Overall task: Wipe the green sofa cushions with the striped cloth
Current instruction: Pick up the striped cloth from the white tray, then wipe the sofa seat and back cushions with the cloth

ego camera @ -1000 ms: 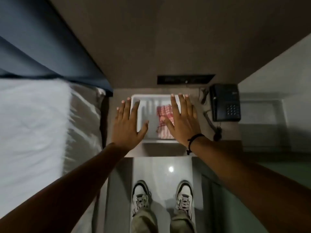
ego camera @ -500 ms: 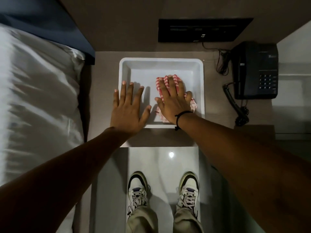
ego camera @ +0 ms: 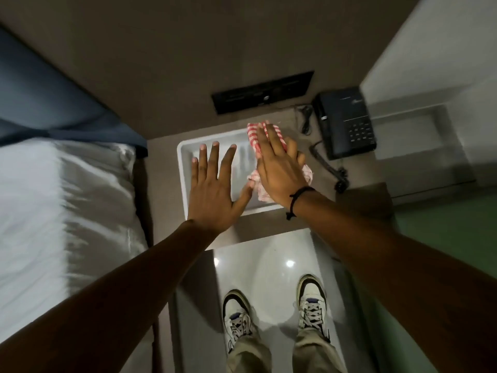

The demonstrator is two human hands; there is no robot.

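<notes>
The red-and-white striped cloth (ego camera: pixel 253 134) is bunched under my right hand (ego camera: pixel 279 168), which grips it over the right side of a white tray (ego camera: pixel 185 168). Cloth ends stick out past my fingertips, beside my thumb and to the right of my palm. The cloth's far end overlaps the tray's back rim. My left hand (ego camera: pixel 212 195) hovers flat over the tray's left half, fingers spread, holding nothing. A green sofa cushion (ego camera: pixel 446 238) shows at the right edge, partly behind my right forearm.
The tray sits on a brown bedside table (ego camera: pixel 161 168). A black telephone (ego camera: pixel 347 122) with a coiled cord stands to the tray's right. A black wall panel (ego camera: pixel 263 91) is behind. A white bed (ego camera: pixel 53 211) fills the left. My shoes (ego camera: pixel 312 305) stand on glossy floor.
My right hand has closed around the cloth and drawn it up toward the tray's far right corner. My left hand stays open over the tray. The camera has tilted.
</notes>
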